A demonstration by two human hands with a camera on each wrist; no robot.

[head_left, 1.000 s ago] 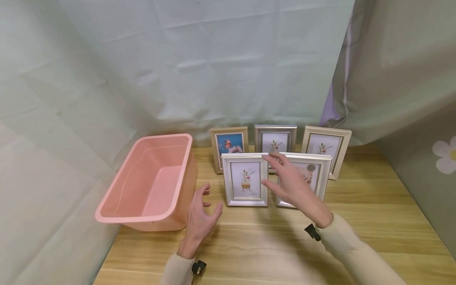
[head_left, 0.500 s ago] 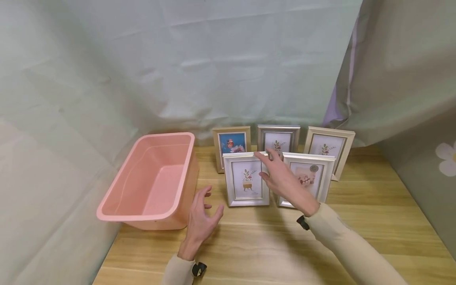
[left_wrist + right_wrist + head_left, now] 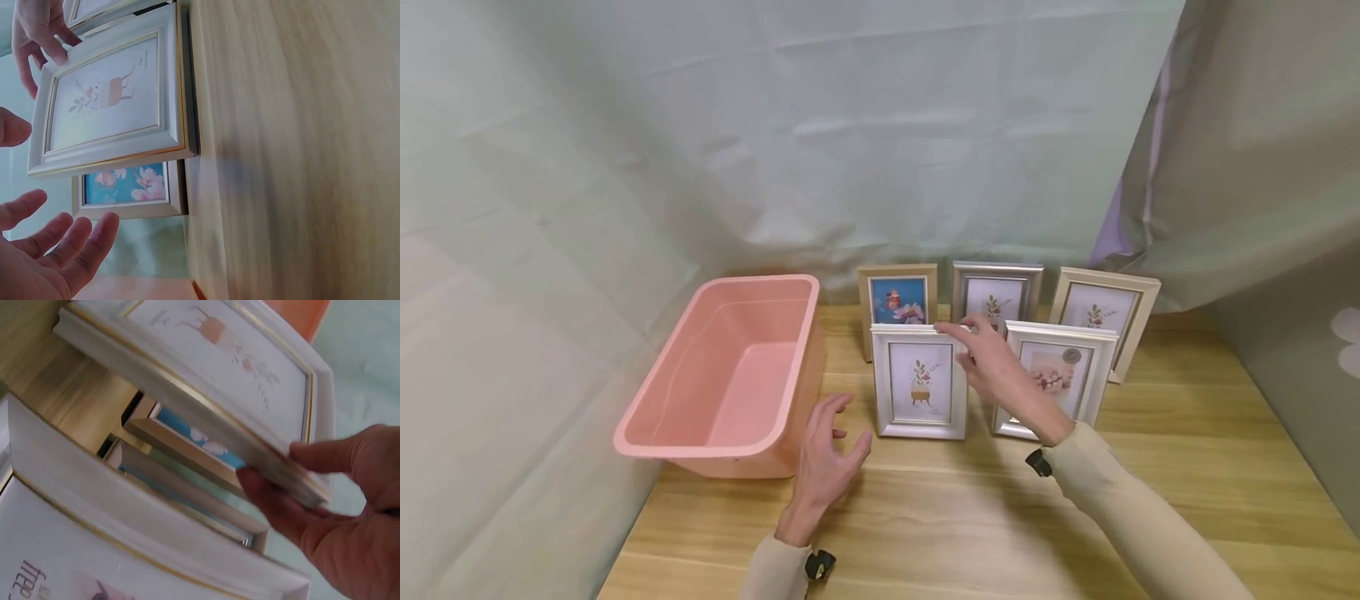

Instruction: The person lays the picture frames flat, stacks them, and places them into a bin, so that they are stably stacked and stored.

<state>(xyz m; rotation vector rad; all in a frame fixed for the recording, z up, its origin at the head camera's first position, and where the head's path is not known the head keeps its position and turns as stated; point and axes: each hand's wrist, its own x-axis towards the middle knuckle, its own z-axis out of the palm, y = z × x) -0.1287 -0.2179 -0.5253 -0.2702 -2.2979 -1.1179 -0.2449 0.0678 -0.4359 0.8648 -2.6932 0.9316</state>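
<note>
In the head view my right hand (image 3: 1000,371) pinches the upper right corner of a white picture frame (image 3: 882,400) with a potted-plant print. The right wrist view shows the thumb (image 3: 325,456) on the front of that frame and fingers along its side and behind. My left hand (image 3: 822,462) is spread beside the frame's lower left, apart from it, holding nothing. The left wrist view shows its fingers (image 3: 90,253) loosely bent in the air. Another white frame (image 3: 1052,375) with a pink flower print stands just to the right, partly covered by my right forearm.
Behind stand a gold frame (image 3: 898,304) with a blue picture, a dark silver frame (image 3: 996,292) and a beige frame (image 3: 1105,308). A pink plastic basin (image 3: 730,450) stands left on the wooden table (image 3: 925,517). Pale cloth (image 3: 925,150) hangs behind.
My right hand has moved left onto the white frame's corner and now pinches it. The gap to the right-hand white frame has widened slightly. My left hand has hardly moved.
</note>
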